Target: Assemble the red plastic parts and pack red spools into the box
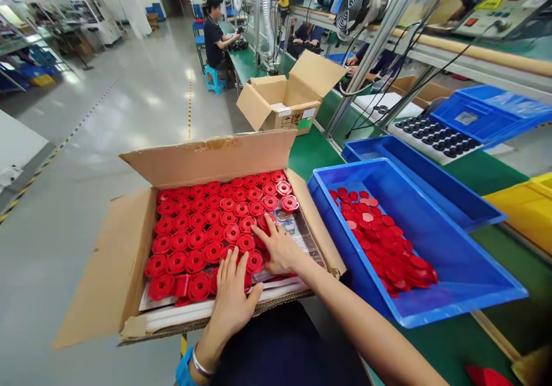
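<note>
Round red plastic parts [197, 221], each with a raised centre, fill most of an opened cardboard box [138, 248] in front of me. My left hand [233, 294] lies over the front rows, fingers stretched out and touching the red parts. To its right, my right hand [280, 249] has its fingers spread across parts at the edge of the rows; what is under its palm is hidden. Printed newspaper [304, 236] shows beside that hand, along the box's right side.
A blue bin [466, 276] with many flat red discs [388, 242] stands right of the box. Behind it are another blue tray [431, 173] and a sheet of black round parts [437, 136]. Farther back, an open carton [297, 107] rests on the green bench; a person [218, 38] sits beyond.
</note>
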Demonstrator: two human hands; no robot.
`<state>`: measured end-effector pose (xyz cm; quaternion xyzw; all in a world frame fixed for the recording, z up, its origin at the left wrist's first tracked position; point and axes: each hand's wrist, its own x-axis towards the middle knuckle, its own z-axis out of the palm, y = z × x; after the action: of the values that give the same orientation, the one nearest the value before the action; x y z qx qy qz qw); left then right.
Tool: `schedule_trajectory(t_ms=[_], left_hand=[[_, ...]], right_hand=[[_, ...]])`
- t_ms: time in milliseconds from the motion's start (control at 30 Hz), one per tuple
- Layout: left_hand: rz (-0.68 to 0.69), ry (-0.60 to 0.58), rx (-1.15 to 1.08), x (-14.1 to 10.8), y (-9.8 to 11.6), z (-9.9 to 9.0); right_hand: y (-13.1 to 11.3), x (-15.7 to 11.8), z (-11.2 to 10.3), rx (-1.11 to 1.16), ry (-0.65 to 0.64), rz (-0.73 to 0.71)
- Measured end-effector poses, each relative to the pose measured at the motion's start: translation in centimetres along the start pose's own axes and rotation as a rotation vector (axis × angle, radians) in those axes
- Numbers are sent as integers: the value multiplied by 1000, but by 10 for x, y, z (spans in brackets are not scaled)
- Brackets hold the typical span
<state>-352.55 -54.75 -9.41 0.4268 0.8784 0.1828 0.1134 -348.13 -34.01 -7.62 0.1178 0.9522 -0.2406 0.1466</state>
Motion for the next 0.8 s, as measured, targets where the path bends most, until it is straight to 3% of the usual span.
schedule_trajectory(t_ms=[100, 300, 800], left_hand=[[8, 15, -12, 2, 0, 0], [-11, -4, -42, 5, 1, -1], [-25, -43, -209, 7, -8, -9]], right_hand=[[-5, -3, 5, -10, 102, 11], [-16, 6, 15, 11, 231, 257], [-6, 16, 0, -13, 156, 150]])
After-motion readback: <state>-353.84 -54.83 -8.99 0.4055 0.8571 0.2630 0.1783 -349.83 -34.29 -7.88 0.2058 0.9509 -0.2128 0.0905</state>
